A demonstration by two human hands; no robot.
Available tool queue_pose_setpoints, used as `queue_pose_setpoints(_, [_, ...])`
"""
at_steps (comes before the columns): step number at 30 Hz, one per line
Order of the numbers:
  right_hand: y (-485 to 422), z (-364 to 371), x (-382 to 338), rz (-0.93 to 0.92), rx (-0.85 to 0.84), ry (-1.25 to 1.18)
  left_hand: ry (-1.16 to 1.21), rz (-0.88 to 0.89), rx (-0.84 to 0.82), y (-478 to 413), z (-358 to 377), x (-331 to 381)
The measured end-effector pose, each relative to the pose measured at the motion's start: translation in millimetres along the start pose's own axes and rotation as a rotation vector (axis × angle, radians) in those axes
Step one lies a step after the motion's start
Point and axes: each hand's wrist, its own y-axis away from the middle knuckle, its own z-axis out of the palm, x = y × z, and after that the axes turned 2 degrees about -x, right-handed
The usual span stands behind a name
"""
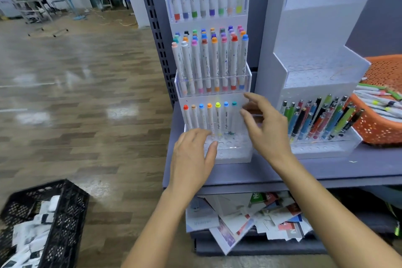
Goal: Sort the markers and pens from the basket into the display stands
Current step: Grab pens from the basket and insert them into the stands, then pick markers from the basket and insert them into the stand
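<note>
Both hands are low in front of the marker stand (213, 85). L hand (193, 154) has straight fingers, tips resting on the front of the bottom step, and holds nothing. R hand (266, 128) hangs just right of the bottom row of markers (208, 115). Its fingers are spread wide & loose, w/ nothing in it that I can see (tips a bit blurry).

The next marker must come from the orange basket (374, 131). It sits far right on the shelf (367, 164), past the pen stand (315, 76). So R hand is nearer and L hand is well away. The loose markers (379, 100) in it lie on their sides, long way going approx left-right. I think a grab from above, across the barrel, fits best. There are empty holes (226, 144) right by L hand's fingertips.

Writing: the barrels say "Acrylic Marker" in curly letters. The small brand word looks like "deli", not sure.
</note>
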Motion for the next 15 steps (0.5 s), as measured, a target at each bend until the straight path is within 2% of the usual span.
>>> queue_pose_setpoints(3, [17,-19,-5,0.134,0.102,-0.076,0.183,-0.07,0.019,-4,-14,8])
queue_pose_setpoints(7, [41,-45,-10,0.233,0.148,-0.157,0.396,-0.179,0.032,-3,-22,25])
queue_pose_setpoints(15, [71,-121,7,0.282,0.164,-0.068,0.503,-0.169,0.009,4,6,84])
